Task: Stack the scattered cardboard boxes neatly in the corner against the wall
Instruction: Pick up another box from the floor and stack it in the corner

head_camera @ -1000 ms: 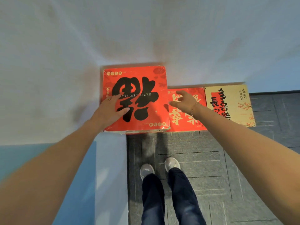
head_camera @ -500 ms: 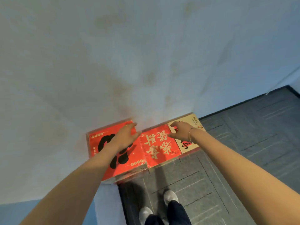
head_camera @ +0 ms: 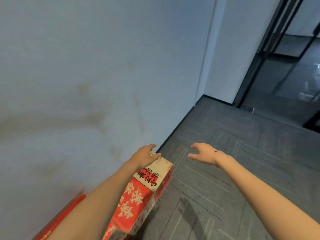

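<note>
Three boxes stand in a row against the pale wall. The cream box with black and red characters is the far one. A red box with white characters sits beside it. Only a sliver of the large red box shows at the lower left, behind my left forearm. My left hand rests at the far end of the cream box, fingers loosely bent. My right hand hovers over the floor to the right of the boxes, fingers spread and holding nothing.
Grey carpet tiles stretch to the right. A wall corner lies ahead, with a black-framed glass partition beyond it.
My view has swung up and to the right. My left hand slid from the large red box to the far end of the cream box. My right hand lifted off the boxes and now floats over the floor.
</note>
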The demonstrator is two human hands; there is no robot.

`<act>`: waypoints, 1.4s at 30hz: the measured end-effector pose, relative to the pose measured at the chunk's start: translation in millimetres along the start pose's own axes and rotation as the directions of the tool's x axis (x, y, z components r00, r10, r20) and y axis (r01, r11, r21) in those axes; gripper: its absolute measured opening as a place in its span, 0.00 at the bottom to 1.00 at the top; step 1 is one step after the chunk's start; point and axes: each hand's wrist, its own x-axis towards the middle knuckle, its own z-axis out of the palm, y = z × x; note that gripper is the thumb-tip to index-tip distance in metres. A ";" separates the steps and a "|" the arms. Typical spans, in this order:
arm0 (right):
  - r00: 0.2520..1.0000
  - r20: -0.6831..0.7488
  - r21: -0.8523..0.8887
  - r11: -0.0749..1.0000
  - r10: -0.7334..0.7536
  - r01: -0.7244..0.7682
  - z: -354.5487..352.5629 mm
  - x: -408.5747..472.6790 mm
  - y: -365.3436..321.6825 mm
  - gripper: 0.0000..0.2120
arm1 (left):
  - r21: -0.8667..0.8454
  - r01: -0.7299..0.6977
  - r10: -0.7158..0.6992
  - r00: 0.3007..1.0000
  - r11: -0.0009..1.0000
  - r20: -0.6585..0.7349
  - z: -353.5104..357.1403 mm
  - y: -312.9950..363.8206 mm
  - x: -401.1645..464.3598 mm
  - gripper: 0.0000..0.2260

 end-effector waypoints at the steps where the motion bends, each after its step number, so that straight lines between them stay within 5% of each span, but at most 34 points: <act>1: 0.998 -0.032 0.035 0.998 0.048 -0.047 -6.4 -13.0 20.4 0.27 | 0.040 -0.027 0.026 0.999 0.999 0.037 3.8 21.2 6.9 0.27; 6: 0.942 -0.177 0.226 0.943 0.285 -0.243 -28.6 -86.6 128.0 0.29 | 0.214 -0.182 0.156 0.979 0.960 0.133 36.0 130.5 28.9 0.23; 15: 0.793 -0.251 0.431 0.797 0.555 -0.422 -45.5 -270.2 318.7 0.32 | 0.198 -0.399 0.365 0.912 0.895 0.187 147.4 347.7 24.1 0.24; 23: 0.609 -0.262 0.549 0.634 0.749 -0.544 -24.1 -435.0 455.1 0.31 | 0.159 -0.633 0.578 0.764 0.758 0.286 252.4 530.4 -18.5 0.24; 42: 0.126 -0.097 0.827 0.150 0.987 -0.542 36.1 -679.8 676.5 0.29 | 0.132 -0.904 0.736 0.410 0.407 0.538 471.3 882.0 -58.0 0.24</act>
